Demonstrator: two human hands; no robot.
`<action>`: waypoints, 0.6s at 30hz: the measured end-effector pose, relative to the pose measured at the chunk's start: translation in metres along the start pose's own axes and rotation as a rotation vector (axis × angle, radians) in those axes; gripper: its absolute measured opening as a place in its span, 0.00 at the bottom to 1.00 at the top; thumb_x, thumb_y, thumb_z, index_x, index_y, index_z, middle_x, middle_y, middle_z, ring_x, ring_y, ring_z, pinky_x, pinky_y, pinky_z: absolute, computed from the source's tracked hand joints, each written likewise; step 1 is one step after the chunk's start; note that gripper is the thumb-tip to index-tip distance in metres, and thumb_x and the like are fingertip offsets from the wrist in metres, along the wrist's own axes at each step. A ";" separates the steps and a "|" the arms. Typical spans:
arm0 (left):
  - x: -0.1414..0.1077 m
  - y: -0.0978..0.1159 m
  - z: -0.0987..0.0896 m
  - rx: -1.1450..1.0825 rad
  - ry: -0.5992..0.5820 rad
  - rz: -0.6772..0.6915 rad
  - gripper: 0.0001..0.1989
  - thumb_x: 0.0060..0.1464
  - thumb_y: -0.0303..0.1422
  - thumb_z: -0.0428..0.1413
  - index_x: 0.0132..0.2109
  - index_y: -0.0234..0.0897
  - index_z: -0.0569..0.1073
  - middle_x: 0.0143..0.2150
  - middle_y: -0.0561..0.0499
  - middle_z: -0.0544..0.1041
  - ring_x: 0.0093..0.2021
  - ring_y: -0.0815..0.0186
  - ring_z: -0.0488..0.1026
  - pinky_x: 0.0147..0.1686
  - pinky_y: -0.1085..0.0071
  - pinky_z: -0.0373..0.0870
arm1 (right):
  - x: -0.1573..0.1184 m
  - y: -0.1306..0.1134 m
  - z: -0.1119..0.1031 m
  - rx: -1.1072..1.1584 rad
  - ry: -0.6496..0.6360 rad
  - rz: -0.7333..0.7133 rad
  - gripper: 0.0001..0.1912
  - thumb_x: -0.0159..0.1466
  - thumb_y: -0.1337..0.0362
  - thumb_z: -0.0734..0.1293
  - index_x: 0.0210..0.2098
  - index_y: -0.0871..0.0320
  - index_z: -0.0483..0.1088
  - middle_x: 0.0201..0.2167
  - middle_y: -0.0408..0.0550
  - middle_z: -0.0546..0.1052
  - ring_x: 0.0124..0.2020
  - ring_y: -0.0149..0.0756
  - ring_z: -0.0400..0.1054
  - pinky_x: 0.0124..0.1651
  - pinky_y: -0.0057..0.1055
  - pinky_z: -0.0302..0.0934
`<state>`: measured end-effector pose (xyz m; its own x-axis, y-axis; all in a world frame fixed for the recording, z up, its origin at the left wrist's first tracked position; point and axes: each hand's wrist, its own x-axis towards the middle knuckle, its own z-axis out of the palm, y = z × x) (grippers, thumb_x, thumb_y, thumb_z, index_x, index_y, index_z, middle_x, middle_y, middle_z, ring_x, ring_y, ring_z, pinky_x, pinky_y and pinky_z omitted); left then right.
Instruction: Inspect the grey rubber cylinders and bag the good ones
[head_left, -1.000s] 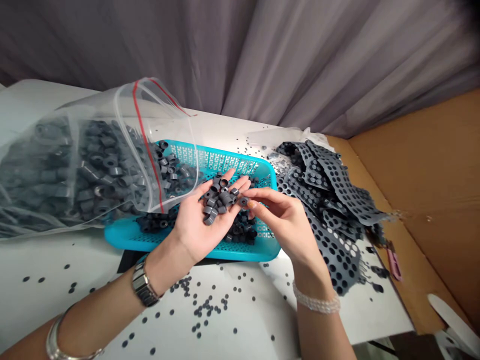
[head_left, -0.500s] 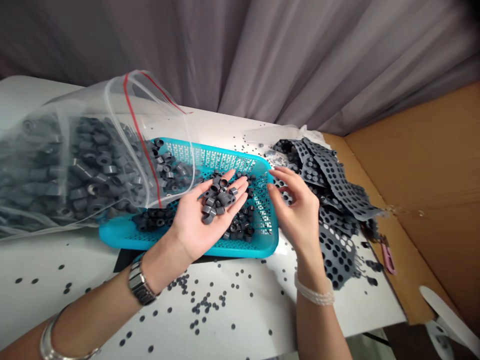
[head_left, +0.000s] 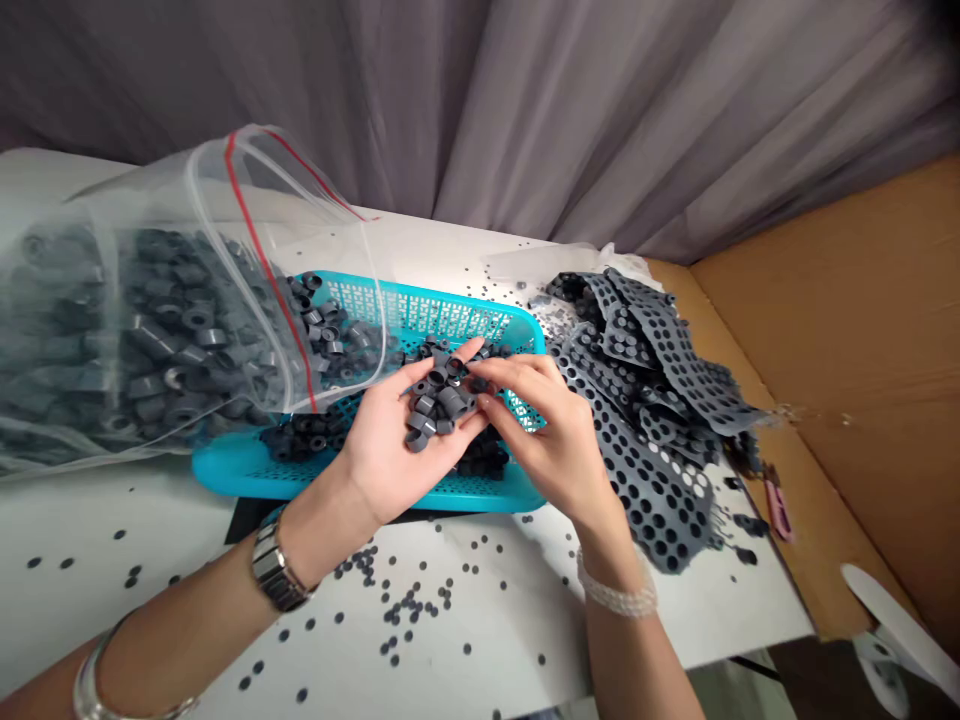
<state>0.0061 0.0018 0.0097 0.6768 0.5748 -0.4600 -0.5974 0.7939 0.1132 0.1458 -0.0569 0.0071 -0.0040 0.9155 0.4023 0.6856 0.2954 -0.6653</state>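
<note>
My left hand [head_left: 390, 440] lies palm up over a turquoise basket [head_left: 450, 298] and holds a small heap of grey plastic caps [head_left: 442, 400], short hollow cylinders. Coming in from the right, my right hand [head_left: 551, 425] has its thumb and index finger closed on a small dark cap [head_left: 480, 384] at the heap's edge. More caps of the same kind lie in the basket, partly hidden under my hands. A clear zip bag [head_left: 259, 260] with red stripes, full of grey caps, lies on its side at the left, its mouth over the basket.
Punched dark rubber-like sheets [head_left: 652, 500] are piled at the right, beside pink-handled scissors [head_left: 778, 508]. Many small dark discs [head_left: 409, 605] are scattered over the white table [head_left: 337, 670]. A cardboard panel [head_left: 840, 330] stands at the right, a grey curtain [head_left: 450, 110] behind.
My right hand has moved left from beside the basket to the heap in my left palm, and its fingers have closed on a cap. The bag has shifted slightly left.
</note>
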 end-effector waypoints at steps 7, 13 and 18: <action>-0.002 0.001 -0.001 -0.050 -0.011 -0.010 0.19 0.62 0.29 0.45 0.54 0.28 0.72 0.40 0.42 0.80 0.40 0.65 0.78 0.50 0.63 0.73 | -0.001 0.008 -0.005 -0.112 0.006 0.017 0.12 0.65 0.67 0.65 0.47 0.56 0.75 0.51 0.49 0.76 0.51 0.41 0.65 0.55 0.42 0.62; -0.003 0.000 0.001 -0.022 0.017 -0.007 0.18 0.61 0.28 0.45 0.53 0.28 0.73 0.39 0.41 0.80 0.40 0.65 0.78 0.48 0.65 0.74 | 0.000 0.008 -0.008 -0.093 0.003 0.039 0.11 0.64 0.66 0.66 0.45 0.53 0.75 0.50 0.48 0.77 0.52 0.41 0.66 0.55 0.43 0.62; -0.002 -0.001 0.003 -0.024 0.019 0.004 0.19 0.61 0.28 0.45 0.55 0.27 0.71 0.38 0.41 0.80 0.39 0.64 0.79 0.48 0.63 0.75 | 0.000 0.007 -0.007 -0.073 0.018 0.055 0.10 0.63 0.66 0.66 0.43 0.55 0.77 0.48 0.49 0.78 0.52 0.41 0.67 0.55 0.42 0.61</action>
<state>0.0064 0.0006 0.0128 0.6661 0.5741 -0.4761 -0.6104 0.7864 0.0944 0.1559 -0.0568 0.0075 0.0471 0.9246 0.3781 0.7357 0.2239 -0.6392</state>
